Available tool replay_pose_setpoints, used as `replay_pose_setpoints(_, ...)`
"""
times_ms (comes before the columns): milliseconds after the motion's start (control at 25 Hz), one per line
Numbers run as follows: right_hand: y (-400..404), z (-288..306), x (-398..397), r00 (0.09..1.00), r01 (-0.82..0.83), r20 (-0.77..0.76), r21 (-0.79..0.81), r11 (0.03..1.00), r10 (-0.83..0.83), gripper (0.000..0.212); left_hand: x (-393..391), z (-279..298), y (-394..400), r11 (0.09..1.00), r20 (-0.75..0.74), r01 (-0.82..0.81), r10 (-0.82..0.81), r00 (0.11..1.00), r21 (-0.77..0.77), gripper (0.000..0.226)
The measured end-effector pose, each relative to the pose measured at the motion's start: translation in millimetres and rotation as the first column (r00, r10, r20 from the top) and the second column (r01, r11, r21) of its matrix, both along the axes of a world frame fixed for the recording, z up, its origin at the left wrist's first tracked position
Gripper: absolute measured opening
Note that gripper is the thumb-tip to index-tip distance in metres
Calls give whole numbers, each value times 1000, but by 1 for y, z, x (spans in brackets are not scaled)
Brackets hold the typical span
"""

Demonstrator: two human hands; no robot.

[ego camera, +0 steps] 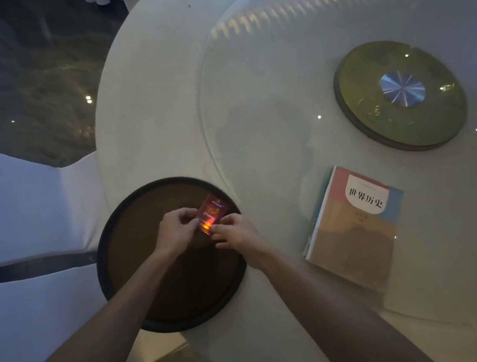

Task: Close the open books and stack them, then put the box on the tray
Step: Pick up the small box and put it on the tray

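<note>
A small red box (213,212) with a shiny front lies over the upper right part of the round dark tray (131,291). My left hand (175,229) pinches the box's left edge, and my right hand (236,233) grips its lower right corner. Whether the box rests on the tray or hovers just above it, I cannot tell. To the right, two closed books (354,228) lie stacked on the glass turntable, the top one with a pink, blue and tan cover and black characters.
The round white table (145,116) carries a large glass turntable (252,93) with a green and metal hub (400,94). White-covered chairs (27,216) stand at the left. The tray overhangs the table's near left edge.
</note>
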State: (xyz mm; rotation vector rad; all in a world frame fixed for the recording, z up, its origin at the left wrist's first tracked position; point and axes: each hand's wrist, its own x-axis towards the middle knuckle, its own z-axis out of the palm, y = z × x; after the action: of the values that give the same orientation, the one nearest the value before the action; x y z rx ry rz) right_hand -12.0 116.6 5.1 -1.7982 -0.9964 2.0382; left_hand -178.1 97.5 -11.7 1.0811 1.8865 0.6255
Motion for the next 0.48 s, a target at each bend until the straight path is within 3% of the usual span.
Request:
replay_pose_setpoints(240, -25, -11, -24, 998, -59, -43, -87, 994, 56, 50, -26, -17, -27, 997, -23, -10, 8, 1000, -78, 32)
replay_pose_setpoints(480, -29, -7, -26, 995, -98, -28, -73, 993, 96, 57, -30, -25, -31, 993, -106, 68, -78, 991, -92, 35)
